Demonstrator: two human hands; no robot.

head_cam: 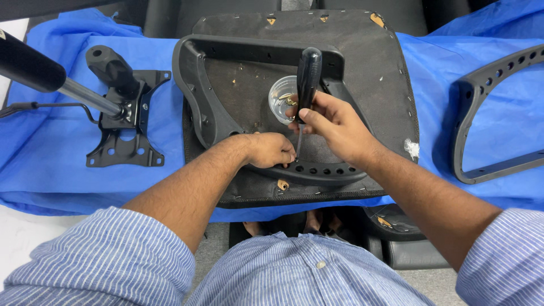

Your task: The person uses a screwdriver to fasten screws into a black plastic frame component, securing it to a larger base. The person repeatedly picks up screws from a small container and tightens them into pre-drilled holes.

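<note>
A blue cloth [68, 170] covers the bench, and in its middle lies the upturned chair seat [374, 73], the biggest thing in view: a dark, roughly square panel with rounded corners, its black fabric stapled along the rim and torn in a few spots where pale wood shows. A black plastic armrest bracket [198, 102] lies on top of it, curving round the left side and along the near edge, where a row of round holes runs across. To the right, partly out of view, a second perforated armrest frame [481, 136] rests on the cloth, well apart from the seat. To the left sits the black metal tilt mechanism [127, 130] with a chrome gas cylinder [51, 79] slanting out of it.

The screwdriver [309, 73] stands almost upright over the near strip of the bracket, its thick black handle at the top and its thin shaft running down to the holes. The right hand [334, 124] has its fingers wrapped round the lower part of the handle. The left hand [272, 150] is curled closed at the shaft's tip, knuckles against the bracket; what it pinches cannot be seen. Just behind the screwdriver, a small clear plastic cup [280, 99] with brass-coloured fasteners stands on the seat.
</note>
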